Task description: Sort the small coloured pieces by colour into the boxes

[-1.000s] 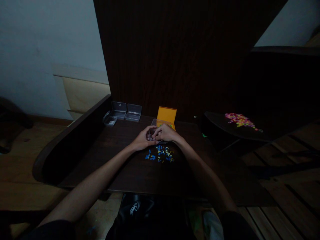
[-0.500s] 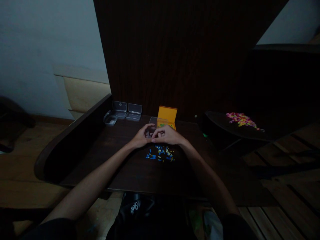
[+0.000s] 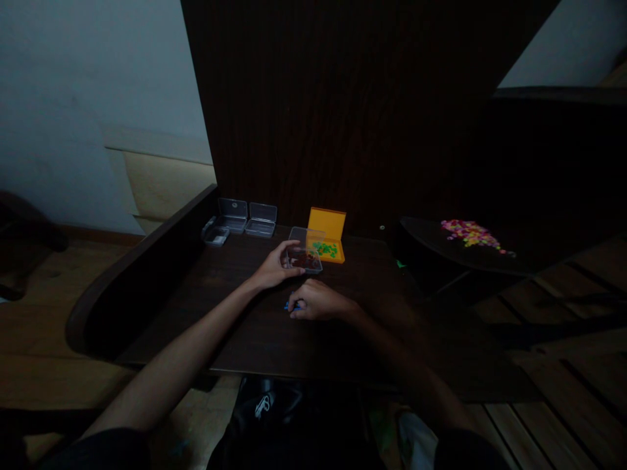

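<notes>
Right fingers (image 3: 299, 314): drawn back from clear box (image 3: 306, 262), curled at blue pieces (image 3: 288, 306); unclear whether pinching.
Left fingers (image 3: 289, 245): clasping clear box.
Clear box: open on tabletop (image 3: 226, 267), now unblocked.
Yellow box (image 3: 329, 223): behind, holding green pieces (image 3: 325, 249).

Blue pieces (image 3: 288, 305), clear boxes (image 3: 262, 227), yellow case (image 3: 327, 224) on desk (image 3: 259, 346)

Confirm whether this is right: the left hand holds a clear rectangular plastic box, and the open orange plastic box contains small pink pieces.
Wrong colour: the head view shows small green pieces in the open orange plastic box, not pink. The left hand does hold the clear rectangular plastic box.
</notes>
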The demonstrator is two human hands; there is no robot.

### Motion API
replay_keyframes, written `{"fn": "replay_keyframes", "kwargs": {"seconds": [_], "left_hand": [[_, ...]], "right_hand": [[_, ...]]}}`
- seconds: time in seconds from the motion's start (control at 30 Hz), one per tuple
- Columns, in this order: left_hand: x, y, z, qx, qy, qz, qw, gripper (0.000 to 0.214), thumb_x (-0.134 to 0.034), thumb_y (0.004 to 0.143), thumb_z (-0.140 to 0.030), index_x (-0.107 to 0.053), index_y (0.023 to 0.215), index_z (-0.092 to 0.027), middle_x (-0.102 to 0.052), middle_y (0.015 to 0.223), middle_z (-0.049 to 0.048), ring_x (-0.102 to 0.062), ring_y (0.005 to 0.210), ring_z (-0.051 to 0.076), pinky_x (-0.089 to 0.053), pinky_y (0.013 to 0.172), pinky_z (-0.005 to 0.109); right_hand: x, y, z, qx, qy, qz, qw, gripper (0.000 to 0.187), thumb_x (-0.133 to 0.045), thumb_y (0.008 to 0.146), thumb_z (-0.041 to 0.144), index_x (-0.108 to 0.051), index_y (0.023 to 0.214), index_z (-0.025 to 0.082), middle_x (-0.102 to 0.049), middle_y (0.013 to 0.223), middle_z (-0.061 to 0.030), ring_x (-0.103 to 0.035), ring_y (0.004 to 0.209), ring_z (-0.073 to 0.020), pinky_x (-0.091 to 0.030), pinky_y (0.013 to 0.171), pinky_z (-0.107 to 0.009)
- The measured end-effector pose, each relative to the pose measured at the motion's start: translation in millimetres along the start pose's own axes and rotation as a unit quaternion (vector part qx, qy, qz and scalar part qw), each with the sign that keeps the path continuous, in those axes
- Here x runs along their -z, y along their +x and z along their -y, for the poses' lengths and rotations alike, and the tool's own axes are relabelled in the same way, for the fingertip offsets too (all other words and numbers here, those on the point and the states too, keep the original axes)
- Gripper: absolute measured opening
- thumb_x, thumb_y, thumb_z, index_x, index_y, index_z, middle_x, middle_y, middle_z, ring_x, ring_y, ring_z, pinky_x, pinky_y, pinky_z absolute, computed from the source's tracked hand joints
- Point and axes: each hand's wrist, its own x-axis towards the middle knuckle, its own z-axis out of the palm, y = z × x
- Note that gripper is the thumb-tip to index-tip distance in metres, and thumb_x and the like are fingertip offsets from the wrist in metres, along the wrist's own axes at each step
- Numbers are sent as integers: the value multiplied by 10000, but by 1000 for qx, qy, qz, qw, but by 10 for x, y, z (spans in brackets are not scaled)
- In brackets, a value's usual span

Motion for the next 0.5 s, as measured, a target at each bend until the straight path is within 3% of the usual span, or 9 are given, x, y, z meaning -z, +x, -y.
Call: {"fn": "replay_keyframes", "kwargs": {"seconds": [0.27, 0.5], "left_hand": [[5, 14, 36, -6, -2, 6, 1000, 743, -817, 589, -174, -460, 1241, -176, -593, 1231, 134, -640, 1048, 234, -511, 938, 436], [-3, 7, 20, -22, -4, 17, 1000, 735, -811, 604, -184, -455, 1246, -165, -596, 1218, 141, -644, 1029, 226, -506, 933, 411]], "right_hand": [[-96, 34, 0, -13, 9, -10, 1000, 165, -677, 785, 252, -739, 931, 204, -676, 735, -1, -586, 775, -154, -377, 740, -253], [88, -50, -11, 18, 147, -48, 988, 151, -670, 791, 240, -728, 892, 143, -536, 552, 49, -472, 528, -78, -361, 583, -205]]}}
